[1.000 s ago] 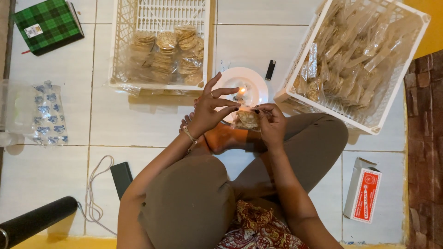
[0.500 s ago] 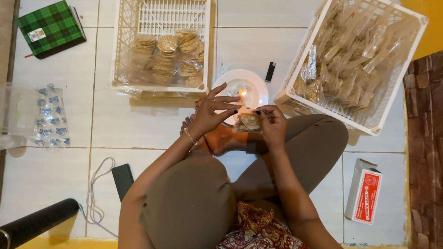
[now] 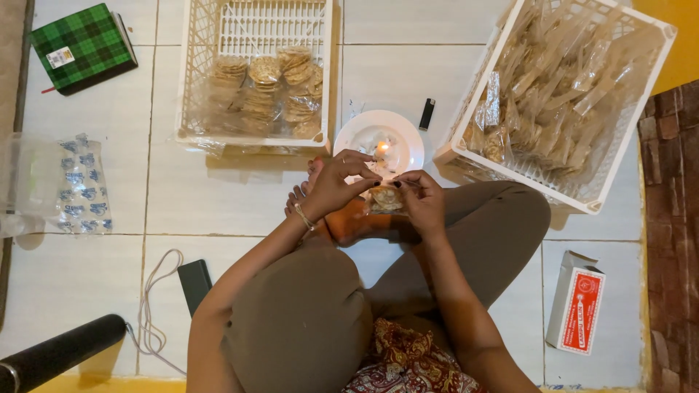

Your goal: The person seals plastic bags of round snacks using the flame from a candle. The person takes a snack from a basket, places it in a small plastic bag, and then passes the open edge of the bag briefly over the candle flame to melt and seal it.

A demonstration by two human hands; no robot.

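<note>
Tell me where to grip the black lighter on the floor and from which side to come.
Grip the black lighter across its long sides near the middle, coming straight down from above. It lies flat on the tile, nearly upright in the picture, in the narrow gap between the white plate and the right basket, so sideways approaches look cramped.

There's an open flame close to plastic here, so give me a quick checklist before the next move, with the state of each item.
1. Candle flame lit on white plate: ok.
2. Small packet of crackers held by both hands, left hand and right hand: ok.
3. Packet edge at the flame: cannot tell.
4. Fingers clear of the flame: ok.
5. Right basket of sealed packets apart from plate: ok.
6. Lighter within reach beside plate: ok.
</note>
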